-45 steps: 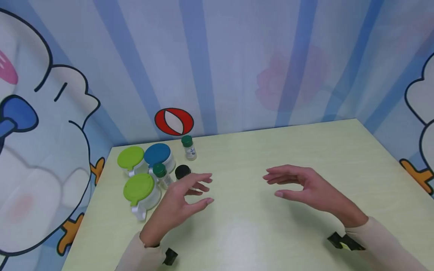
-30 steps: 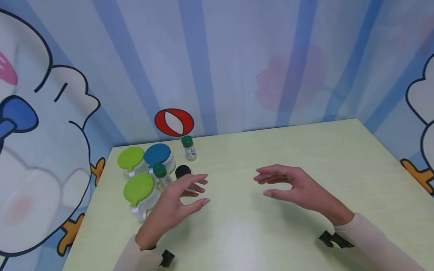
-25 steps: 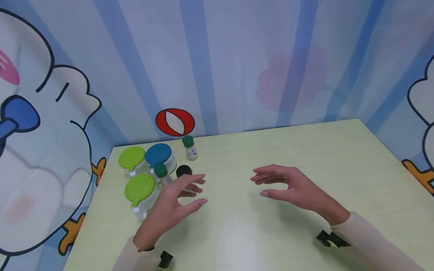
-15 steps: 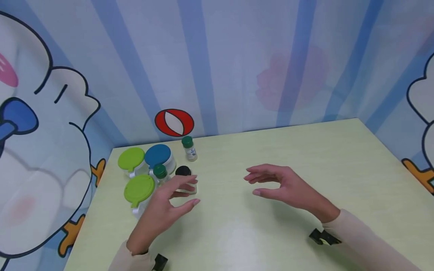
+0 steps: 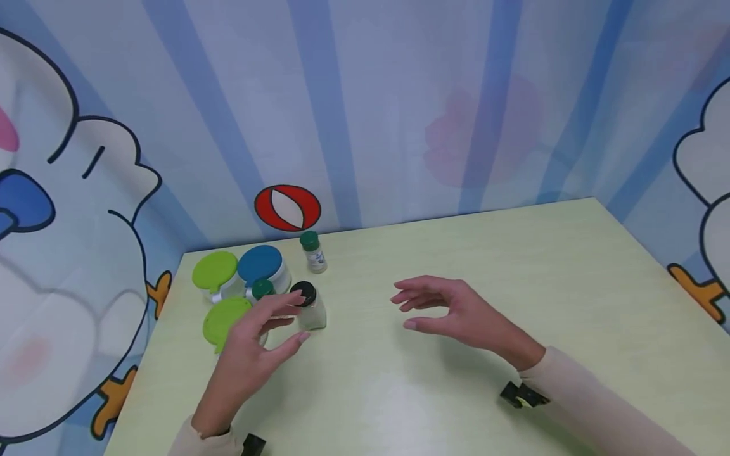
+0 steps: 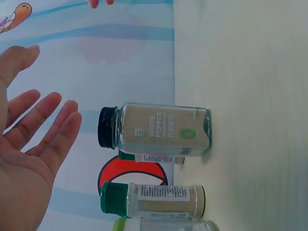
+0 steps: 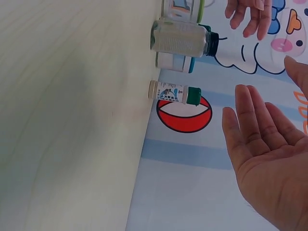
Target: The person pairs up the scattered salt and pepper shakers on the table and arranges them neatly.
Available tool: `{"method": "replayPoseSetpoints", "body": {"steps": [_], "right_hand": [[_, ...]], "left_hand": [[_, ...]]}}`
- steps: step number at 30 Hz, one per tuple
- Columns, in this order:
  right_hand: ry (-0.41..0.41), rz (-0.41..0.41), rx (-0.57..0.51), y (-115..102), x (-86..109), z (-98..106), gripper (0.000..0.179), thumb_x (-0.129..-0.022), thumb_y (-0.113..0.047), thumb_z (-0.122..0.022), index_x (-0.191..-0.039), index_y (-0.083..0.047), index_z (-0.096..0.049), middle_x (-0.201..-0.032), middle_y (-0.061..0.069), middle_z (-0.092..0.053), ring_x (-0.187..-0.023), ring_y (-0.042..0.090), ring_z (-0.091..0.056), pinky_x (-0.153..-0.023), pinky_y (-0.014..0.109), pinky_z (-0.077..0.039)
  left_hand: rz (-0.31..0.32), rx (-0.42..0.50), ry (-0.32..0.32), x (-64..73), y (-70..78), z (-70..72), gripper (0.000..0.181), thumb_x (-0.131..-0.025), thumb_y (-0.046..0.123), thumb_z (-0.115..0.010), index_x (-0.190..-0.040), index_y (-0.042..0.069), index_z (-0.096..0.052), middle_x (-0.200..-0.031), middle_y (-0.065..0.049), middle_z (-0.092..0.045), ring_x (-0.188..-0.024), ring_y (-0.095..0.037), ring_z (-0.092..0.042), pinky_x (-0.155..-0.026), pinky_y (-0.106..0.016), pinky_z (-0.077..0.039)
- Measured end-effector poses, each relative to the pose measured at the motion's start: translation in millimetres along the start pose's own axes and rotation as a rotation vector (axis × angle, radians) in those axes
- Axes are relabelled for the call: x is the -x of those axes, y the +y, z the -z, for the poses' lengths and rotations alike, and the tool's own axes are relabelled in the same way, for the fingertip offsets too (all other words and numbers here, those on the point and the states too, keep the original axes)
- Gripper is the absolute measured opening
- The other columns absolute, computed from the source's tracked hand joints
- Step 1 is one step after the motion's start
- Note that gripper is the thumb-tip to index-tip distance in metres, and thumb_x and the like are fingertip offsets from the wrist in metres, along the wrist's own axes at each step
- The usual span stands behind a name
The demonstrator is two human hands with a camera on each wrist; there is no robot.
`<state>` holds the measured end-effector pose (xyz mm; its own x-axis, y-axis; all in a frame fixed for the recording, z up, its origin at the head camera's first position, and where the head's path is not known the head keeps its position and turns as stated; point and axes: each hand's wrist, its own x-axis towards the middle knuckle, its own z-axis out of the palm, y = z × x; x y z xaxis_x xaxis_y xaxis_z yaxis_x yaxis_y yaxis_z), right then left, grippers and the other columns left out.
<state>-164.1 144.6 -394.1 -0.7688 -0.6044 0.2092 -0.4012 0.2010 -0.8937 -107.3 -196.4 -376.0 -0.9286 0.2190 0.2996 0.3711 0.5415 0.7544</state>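
My left hand [image 5: 251, 348] hovers over the table with fingers relaxed and apart, holding nothing. Nearest to it stands a white pepper jar [image 6: 163, 129] with a black cap, its label readable in the left wrist view. A green-capped spice bottle [image 6: 159, 199] stands close by, mostly hidden behind the left hand in the head view. My right hand [image 5: 456, 310] is in the air over the middle of the table, fingers loosely bent, thumb apart, grasping nothing. Another green-capped spice bottle [image 5: 313, 252] stands near the back edge.
Two jars with lime-green lids [image 5: 215, 271] and one with a blue lid [image 5: 260, 265] cluster at the table's left side. A printed cartoon backdrop [image 5: 388, 114] rises along the back and sides of the pale table [image 5: 502, 253].
Both hands have drifted to the left, the right hand further. The left hand now uncovers more of the black-capped jar and overlaps the front lime-lidded jar.
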Motion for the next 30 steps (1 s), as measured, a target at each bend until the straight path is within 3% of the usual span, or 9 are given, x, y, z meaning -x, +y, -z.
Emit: {"method": "replayPoseSetpoints", "body": {"steps": [2,7,15,23,30], "right_hand": [[0.002,-0.006,-0.005,0,-2.0,-2,0.052,-0.086,-0.027,-0.073,-0.134,-0.029,-0.053,-0.122,-0.003,-0.065,-0.109,0.015,-0.063,-0.097,0.033,-0.049],[0.011,-0.013,-0.023,1,-7.9,-7,0.052,-0.084,-0.026,-0.074,-0.132,-0.032,-0.054,-0.121,-0.006,-0.065,-0.107,0.017,-0.064,-0.097,0.036,-0.049],[0.004,-0.004,-0.018,2,-17.4,-13,0.051,-0.084,-0.027,-0.075,-0.131,-0.032,-0.055,-0.122,-0.006,-0.065,-0.108,0.015,-0.063,-0.097,0.037,-0.048],[-0.013,-0.020,-0.008,5,-26.6,-19,0.052,-0.083,-0.033,-0.075,-0.130,-0.034,-0.055,-0.123,-0.010,-0.063,-0.110,0.013,-0.062,-0.099,0.042,-0.048],[-0.024,-0.007,-0.044,6,-34.2,-23,0.053,-0.082,-0.032,-0.076,-0.131,-0.032,-0.055,-0.125,-0.008,-0.063,-0.112,0.015,-0.061,-0.100,0.043,-0.046]], "left_hand": [[0.002,-0.010,0.021,0.9,-9.7,0.9,0.057,-0.083,0.022,-0.076,-0.135,0.024,-0.053,-0.129,0.011,-0.057,-0.113,-0.009,-0.059,-0.088,-0.018,-0.050],[-0.004,-0.056,0.062,3.4,-17.5,5.8,0.056,-0.084,0.027,-0.074,-0.135,0.027,-0.052,-0.128,0.008,-0.058,-0.112,-0.011,-0.060,-0.088,-0.018,-0.050],[-0.034,-0.084,0.096,6.1,-25.7,14.6,0.057,-0.083,0.022,-0.076,-0.134,0.031,-0.051,-0.129,0.010,-0.056,-0.117,-0.006,-0.054,-0.092,-0.017,-0.048],[-0.050,-0.111,0.141,8.4,-33.2,26.0,0.061,-0.079,0.010,-0.078,-0.134,0.020,-0.053,-0.131,0.007,-0.056,-0.120,-0.007,-0.052,-0.093,-0.018,-0.048],[-0.024,-0.146,0.196,10.7,-40.0,34.2,0.065,-0.080,0.010,-0.078,-0.135,0.031,-0.051,-0.131,0.007,-0.056,-0.120,-0.003,-0.050,-0.093,-0.013,-0.046]]}}
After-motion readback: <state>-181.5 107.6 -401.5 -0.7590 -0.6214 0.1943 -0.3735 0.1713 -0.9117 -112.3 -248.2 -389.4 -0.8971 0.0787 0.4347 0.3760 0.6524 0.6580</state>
